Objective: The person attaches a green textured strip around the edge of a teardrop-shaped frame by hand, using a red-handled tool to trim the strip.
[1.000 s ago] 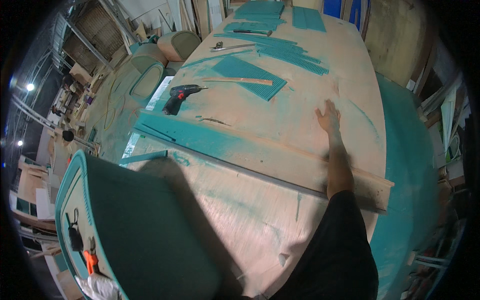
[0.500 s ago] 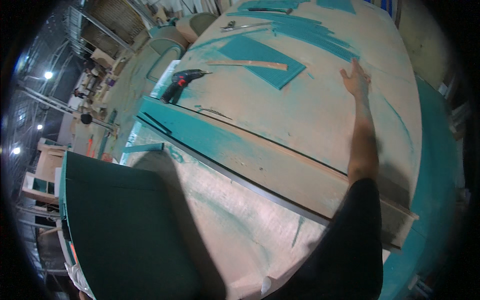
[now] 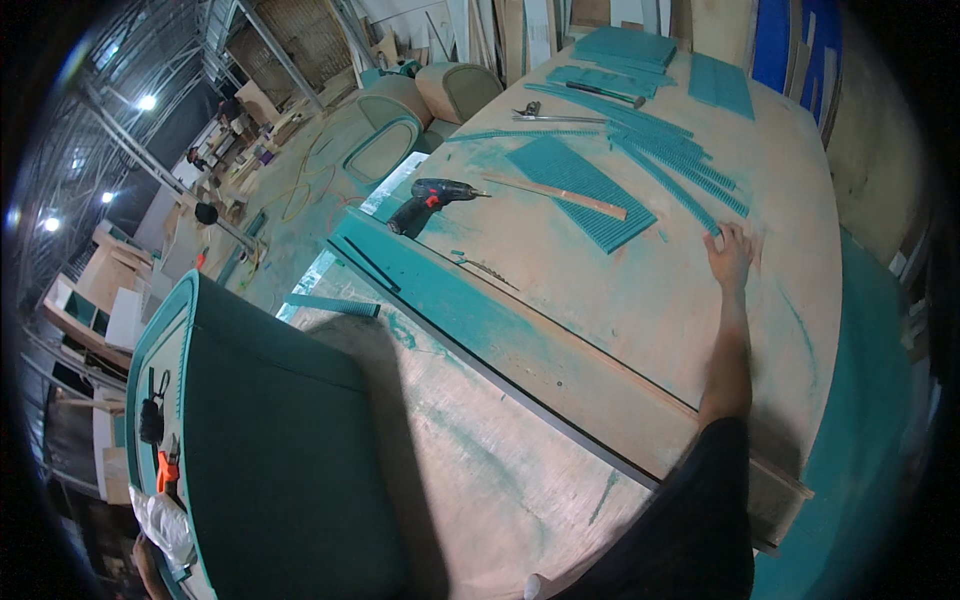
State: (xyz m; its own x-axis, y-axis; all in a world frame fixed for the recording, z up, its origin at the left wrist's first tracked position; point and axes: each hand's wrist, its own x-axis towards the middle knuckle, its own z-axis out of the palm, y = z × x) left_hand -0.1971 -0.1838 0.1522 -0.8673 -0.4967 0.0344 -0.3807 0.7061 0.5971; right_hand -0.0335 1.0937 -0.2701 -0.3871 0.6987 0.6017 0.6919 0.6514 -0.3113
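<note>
My right hand [image 3: 732,255] reaches out over the pale work table, its fingers bent at the near end of a teal ribbed strip [image 3: 668,188]. That strip lies in a fan of several similar strips [image 3: 650,135]. Left of the hand is a wide teal ribbed panel [image 3: 585,195], with a thin wooden slat [image 3: 560,196] lying across it. At the lower left edge, a little bare skin, seemingly my left hand [image 3: 148,568], shows beside a white plastic bag [image 3: 165,525]; its fingers cannot be made out.
A cordless drill [image 3: 435,203] lies by a long teal-edged board [image 3: 480,320] crossing the table [image 3: 800,200]. Farther back are a hammer [image 3: 605,94] and teal sheets [image 3: 625,47]. A large curved dark green piece [image 3: 280,430] stands at left, with orange-handled pliers [image 3: 167,470] on it.
The view has shifted, so the table sits lower and more of its far end shows. My right hand's outstretched fingers have bent in on the strip's end.
</note>
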